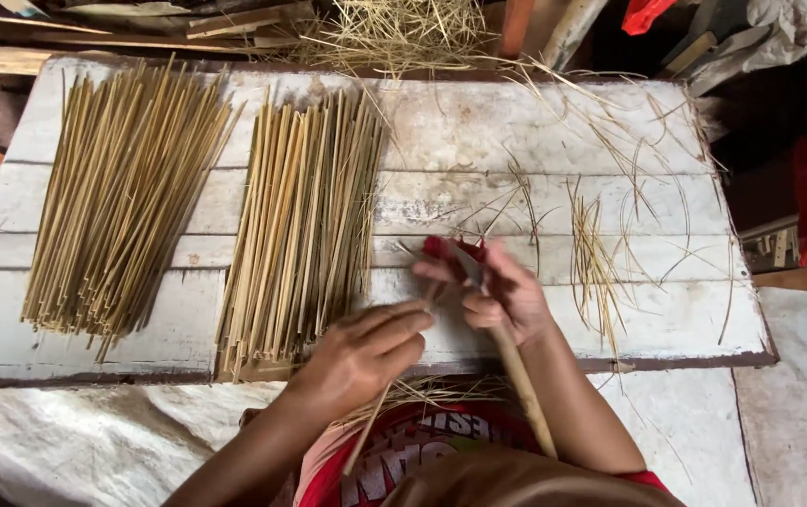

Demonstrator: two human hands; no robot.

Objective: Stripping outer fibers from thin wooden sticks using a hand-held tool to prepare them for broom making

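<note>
Closest, at the board's (pixel 553 131) near edge, left hand (pixel 358 355) pinches a bamboo strip (pixel 366 437), steadying it for the knife (pixel 502 338) gripped in right hand (pixel 507 296). Two strip bundles (pixel 300 225) lie sorted toward its left edge, shavings (pixel 596 258) right.

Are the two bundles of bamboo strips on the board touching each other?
No, the left bundle and the middle bundle lie apart, with bare white board between them.

Pale yellow-green bamboo strips (pixel 305 225), whitewashed plank board (pixel 535 122) — worn, grey-streaked — red shirt (pixel 403 451), white lettering
</note>
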